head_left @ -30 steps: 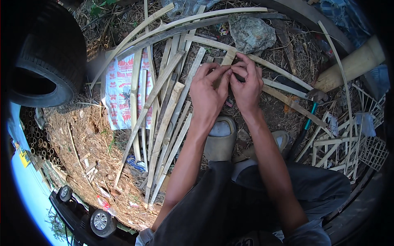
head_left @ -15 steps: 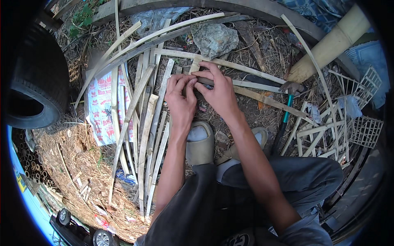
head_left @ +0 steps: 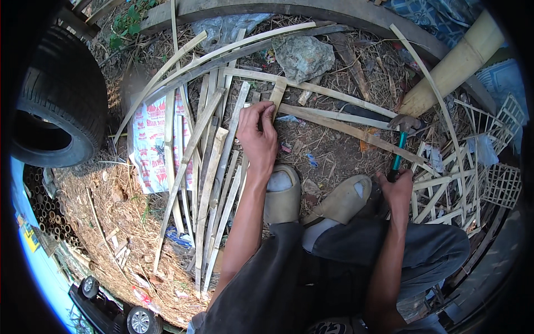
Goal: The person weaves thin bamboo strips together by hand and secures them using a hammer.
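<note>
The right hand (head_left: 397,187) has its fingers wrapped round the handle of a hammer (head_left: 396,162), beside the sandals (head_left: 340,201); the left hand (head_left: 258,127) bunches its fingers against a short strip (head_left: 279,92) near the rock (head_left: 303,57), any grip hidden. Loose holding could let the strip shift; a stray hammer blow could bruise fingers. Counted: one hammer, one rock, two sandals.
</note>
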The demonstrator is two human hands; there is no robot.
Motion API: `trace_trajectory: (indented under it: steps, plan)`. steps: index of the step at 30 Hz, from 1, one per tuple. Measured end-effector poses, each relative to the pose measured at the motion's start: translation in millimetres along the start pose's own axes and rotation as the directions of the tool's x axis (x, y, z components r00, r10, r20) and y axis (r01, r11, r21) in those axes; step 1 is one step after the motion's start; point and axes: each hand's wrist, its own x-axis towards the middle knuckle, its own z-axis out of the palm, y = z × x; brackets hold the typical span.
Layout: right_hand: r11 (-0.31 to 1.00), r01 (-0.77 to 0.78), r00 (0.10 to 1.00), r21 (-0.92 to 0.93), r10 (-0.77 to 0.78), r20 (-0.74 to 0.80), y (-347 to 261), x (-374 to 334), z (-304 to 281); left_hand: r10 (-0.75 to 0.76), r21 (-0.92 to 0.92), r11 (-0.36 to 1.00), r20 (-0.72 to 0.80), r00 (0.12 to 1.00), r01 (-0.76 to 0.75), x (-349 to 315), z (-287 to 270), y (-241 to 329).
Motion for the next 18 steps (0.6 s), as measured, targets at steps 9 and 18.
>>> trace_trajectory:
  steps: [9,18]
  plan:
    - [0.935,-0.149,0.984,-0.322,0.172,0.045,48,28,43,0.025,0.067,0.997,0.009,1.000,-0.026,4,-4,3]
    - [0.993,0.046,0.934,-0.112,-0.002,0.357,36,34,-54,0.003,0.020,1.000,-0.014,1.000,-0.003,8,-7,1]
